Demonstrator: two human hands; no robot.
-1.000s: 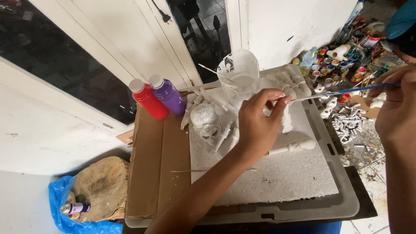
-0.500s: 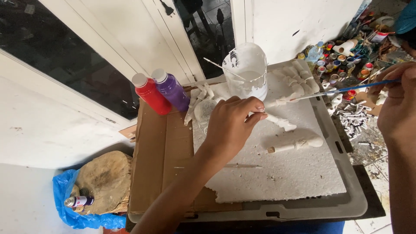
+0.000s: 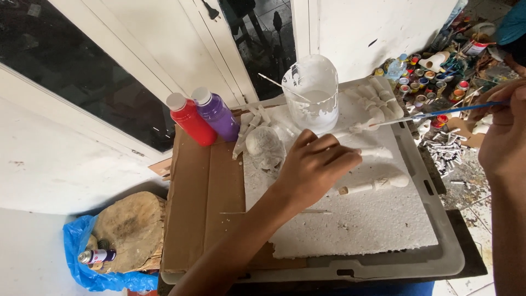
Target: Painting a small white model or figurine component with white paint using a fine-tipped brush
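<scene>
A red squeeze bottle with a white cap stands at the far left corner of the cardboard, touching a purple bottle with a white cap just to its right. At the near left, a small spray can with a pink-and-purple label lies on blue plastic. Far right, a cluster of small paint pots with coloured lids sits on the floor.

bottles left of cup | cup behind foam sheet on tray
</scene>
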